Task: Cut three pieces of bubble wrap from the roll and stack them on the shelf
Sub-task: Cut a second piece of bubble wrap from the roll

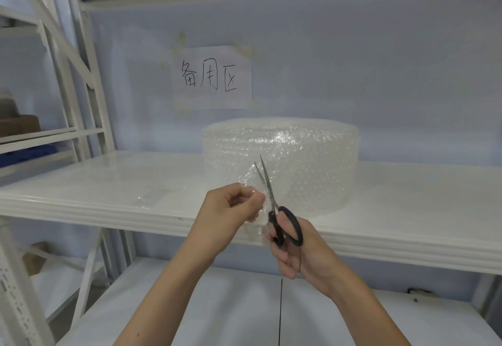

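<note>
A big roll of clear bubble wrap [304, 155] stands on the white shelf [108, 199], right of centre. Its loose end [252, 182] hangs forward over the shelf's front edge. My left hand [233, 209] pinches that loose end at its left side. My right hand [296, 250] grips black-handled scissors [271, 204], blades pointing up and slightly apart, set against the sheet just right of my left fingers. A small flat clear piece [152, 196] lies on the shelf to the left of the roll; I cannot tell whether it is bubble wrap.
A paper sign [212, 76] with handwriting is taped to the pale wall behind the roll. A lower white shelf [217, 305] lies under my arms. White rack uprights [89, 87] stand at the left, with brown boxes [19, 125] beyond them.
</note>
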The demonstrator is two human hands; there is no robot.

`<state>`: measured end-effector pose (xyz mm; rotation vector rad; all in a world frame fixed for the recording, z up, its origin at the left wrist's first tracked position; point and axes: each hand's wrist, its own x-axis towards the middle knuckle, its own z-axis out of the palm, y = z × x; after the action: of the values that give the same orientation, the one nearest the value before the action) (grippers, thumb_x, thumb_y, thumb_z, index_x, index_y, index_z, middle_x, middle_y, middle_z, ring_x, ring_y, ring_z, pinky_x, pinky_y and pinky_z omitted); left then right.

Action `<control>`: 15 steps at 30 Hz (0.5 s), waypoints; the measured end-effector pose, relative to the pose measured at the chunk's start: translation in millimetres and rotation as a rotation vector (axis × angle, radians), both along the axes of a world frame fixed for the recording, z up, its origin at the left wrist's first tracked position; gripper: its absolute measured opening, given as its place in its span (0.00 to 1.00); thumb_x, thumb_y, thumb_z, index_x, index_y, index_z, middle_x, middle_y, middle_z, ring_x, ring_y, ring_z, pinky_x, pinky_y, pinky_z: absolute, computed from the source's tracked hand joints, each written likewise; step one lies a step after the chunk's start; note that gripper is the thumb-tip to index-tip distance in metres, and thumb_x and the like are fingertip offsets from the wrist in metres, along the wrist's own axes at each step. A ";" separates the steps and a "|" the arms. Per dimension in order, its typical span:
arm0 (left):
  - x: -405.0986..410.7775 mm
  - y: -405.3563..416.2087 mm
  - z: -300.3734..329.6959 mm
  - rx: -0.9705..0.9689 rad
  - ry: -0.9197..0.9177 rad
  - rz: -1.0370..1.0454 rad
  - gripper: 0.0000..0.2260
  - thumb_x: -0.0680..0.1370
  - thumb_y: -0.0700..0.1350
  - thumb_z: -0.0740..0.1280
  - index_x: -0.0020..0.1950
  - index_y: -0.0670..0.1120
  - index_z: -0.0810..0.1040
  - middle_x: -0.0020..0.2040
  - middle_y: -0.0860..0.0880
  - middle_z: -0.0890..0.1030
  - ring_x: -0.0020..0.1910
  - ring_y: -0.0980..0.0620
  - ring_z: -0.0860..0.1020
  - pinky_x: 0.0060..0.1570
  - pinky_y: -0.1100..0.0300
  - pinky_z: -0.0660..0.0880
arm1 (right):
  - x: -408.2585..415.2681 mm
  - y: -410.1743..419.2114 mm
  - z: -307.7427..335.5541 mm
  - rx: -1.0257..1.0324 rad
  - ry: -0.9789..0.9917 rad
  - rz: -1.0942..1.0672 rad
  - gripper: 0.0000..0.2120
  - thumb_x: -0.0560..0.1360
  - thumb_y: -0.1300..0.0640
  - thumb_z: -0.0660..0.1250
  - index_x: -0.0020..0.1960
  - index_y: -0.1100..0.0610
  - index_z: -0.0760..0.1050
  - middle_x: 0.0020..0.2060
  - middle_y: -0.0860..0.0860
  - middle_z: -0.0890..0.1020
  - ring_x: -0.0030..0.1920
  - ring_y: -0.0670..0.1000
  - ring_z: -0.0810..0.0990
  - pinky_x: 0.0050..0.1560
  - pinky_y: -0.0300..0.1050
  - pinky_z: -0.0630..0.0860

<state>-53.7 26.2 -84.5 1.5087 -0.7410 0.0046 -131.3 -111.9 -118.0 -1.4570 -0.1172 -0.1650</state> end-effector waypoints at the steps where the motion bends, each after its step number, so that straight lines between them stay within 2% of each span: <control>1: 0.1 0.2 0.1 0.000 0.001 0.004 0.05 0.76 0.39 0.70 0.40 0.40 0.81 0.33 0.47 0.79 0.32 0.54 0.77 0.38 0.63 0.77 | 0.6 0.5 0.7 -0.001 -0.005 0.000 0.19 0.67 0.40 0.69 0.36 0.56 0.73 0.39 0.59 0.67 0.25 0.49 0.65 0.20 0.39 0.66; 4: 1.3 1.0 0.5 0.004 0.014 0.010 0.06 0.76 0.40 0.70 0.39 0.41 0.80 0.32 0.48 0.78 0.32 0.54 0.76 0.39 0.62 0.76 | 0.3 2.1 2.6 0.002 -0.015 -0.020 0.21 0.67 0.40 0.71 0.35 0.58 0.72 0.32 0.55 0.69 0.22 0.47 0.65 0.19 0.39 0.67; 7: 1.7 0.6 2.3 0.002 0.050 0.009 0.07 0.76 0.43 0.70 0.39 0.41 0.81 0.32 0.50 0.79 0.32 0.54 0.77 0.42 0.58 0.78 | -0.5 3.5 3.1 0.030 -0.020 -0.020 0.20 0.68 0.42 0.70 0.34 0.58 0.72 0.31 0.53 0.70 0.21 0.47 0.64 0.19 0.39 0.67; 11: 2.7 -3.5 7.5 -0.081 0.105 0.031 0.13 0.76 0.49 0.69 0.43 0.39 0.82 0.35 0.49 0.81 0.33 0.54 0.78 0.41 0.60 0.80 | 0.9 4.7 -0.6 0.046 -0.017 -0.047 0.15 0.77 0.53 0.64 0.32 0.56 0.71 0.34 0.54 0.71 0.22 0.47 0.63 0.20 0.38 0.66; 15: 1.5 -7.8 10.6 -0.103 0.037 0.051 0.05 0.77 0.42 0.69 0.41 0.43 0.81 0.34 0.51 0.80 0.32 0.55 0.77 0.37 0.65 0.77 | 0.3 8.1 -1.8 0.072 -0.025 -0.046 0.14 0.71 0.49 0.66 0.34 0.57 0.71 0.33 0.52 0.72 0.22 0.47 0.64 0.19 0.37 0.66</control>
<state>-52.2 18.4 -73.9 1.4259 -0.6625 0.0523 -130.9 -103.8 -119.8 -1.3872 -0.0975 -0.2227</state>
